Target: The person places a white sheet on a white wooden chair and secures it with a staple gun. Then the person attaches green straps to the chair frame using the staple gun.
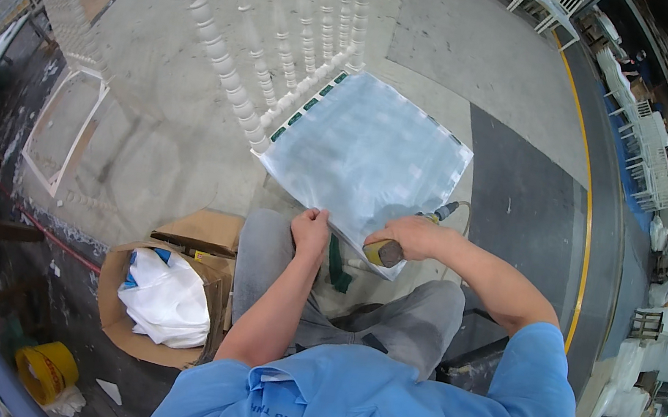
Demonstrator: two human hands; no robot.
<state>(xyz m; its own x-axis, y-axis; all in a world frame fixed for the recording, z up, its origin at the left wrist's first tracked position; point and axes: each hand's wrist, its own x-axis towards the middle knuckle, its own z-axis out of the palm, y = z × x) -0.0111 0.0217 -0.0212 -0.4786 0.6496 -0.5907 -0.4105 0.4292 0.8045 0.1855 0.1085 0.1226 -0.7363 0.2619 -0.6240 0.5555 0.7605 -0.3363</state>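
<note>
A white chair with turned spindles (pixel 296 24) stands before me, its seat covered with thin pale-blue-white fabric (pixel 369 141). Ends of green webbing (pixel 308 104) show along the seat's back edge, and a green strip (pixel 336 264) hangs below its front edge. My left hand (pixel 310 229) is closed in a pinch on the fabric at the seat's near edge. In my right hand (pixel 417 237) is a yellow-and-grey air staple gun (pixel 386 252), held over the near right part of the seat. A hose fitting (pixel 446 210) sticks out of it; the gun's nose is hidden from view.
A cardboard box (pixel 115 310) with crumpled white cloth (pixel 167 300) stands by my left leg. Beyond it are a bare white chair frame (pixel 63 128) and a red hose (pixel 57 234). A yellow bucket (pixel 45 368) sits lower left. White chairs (pixel 649 155) line the far right, past a yellow floor line.
</note>
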